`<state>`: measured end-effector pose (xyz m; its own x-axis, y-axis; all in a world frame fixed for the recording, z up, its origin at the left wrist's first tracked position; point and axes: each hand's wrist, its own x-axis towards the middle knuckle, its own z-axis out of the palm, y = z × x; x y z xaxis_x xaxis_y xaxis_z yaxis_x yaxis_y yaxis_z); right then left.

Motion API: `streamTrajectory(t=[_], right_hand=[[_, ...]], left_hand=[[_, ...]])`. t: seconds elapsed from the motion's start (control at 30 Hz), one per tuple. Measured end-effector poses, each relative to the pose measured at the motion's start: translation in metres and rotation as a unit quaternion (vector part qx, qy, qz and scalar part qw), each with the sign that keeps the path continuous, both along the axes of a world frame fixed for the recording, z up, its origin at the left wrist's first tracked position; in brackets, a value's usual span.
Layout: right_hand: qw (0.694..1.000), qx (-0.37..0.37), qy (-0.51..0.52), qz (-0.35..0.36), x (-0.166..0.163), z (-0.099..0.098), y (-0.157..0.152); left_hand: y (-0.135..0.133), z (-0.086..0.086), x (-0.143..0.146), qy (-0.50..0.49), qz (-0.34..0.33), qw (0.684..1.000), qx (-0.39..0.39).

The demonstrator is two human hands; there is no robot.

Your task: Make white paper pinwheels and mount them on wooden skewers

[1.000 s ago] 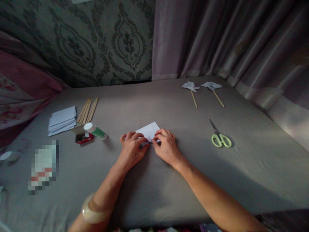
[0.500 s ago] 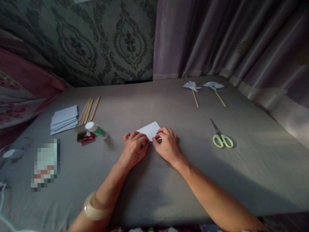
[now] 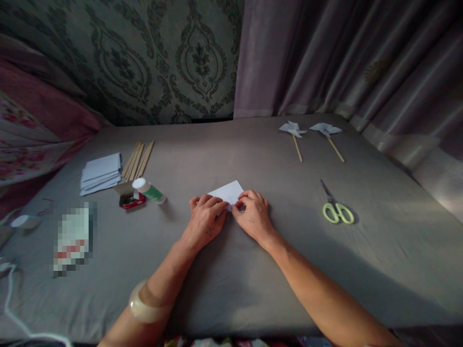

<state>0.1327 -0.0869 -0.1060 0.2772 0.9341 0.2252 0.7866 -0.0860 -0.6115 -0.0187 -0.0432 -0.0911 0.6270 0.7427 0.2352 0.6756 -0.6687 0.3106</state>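
Note:
A white sheet of paper (image 3: 228, 191) lies on the grey cloth in front of me, its far corner pointing away. My left hand (image 3: 207, 214) has its fingers closed on the near left edge of the paper. Close beside it, my right hand (image 3: 253, 212) pinches the near right edge between thumb and forefinger. The fingertips of both hands almost meet at the near edge, where a bit of paper looks turned up. My hands cover the paper's side corners.
To the left are a glue stick (image 3: 149, 191), a small red box (image 3: 132, 199), wooden sticks (image 3: 138, 160), a stack of paper (image 3: 100, 174) and a blurred packet (image 3: 73, 239). To the right lie scissors (image 3: 337, 212) and two paper pinwheels (image 3: 292, 129) on sticks.
The view has shifted slightly, so everything sits a little further right. My fingertips have drawn closer together at the paper's near edge, which now looks turned up there.

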Motion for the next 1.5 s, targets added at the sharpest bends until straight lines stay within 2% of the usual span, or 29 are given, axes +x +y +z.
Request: streamTrajectory(t=[0.73,1.5], right_hand=[[1.000,0.006,-0.003,-0.016,-0.0011,-0.0025,0.0021],[0.999,-0.022,-0.001,-0.023,-0.0020,0.0008,0.0033]], left_hand=[[-0.0004,-0.0015,0.0034,0.020,-0.011,1.000,0.018],[-0.0015,0.0007,0.0050,0.036,-0.013,0.999,0.034]])
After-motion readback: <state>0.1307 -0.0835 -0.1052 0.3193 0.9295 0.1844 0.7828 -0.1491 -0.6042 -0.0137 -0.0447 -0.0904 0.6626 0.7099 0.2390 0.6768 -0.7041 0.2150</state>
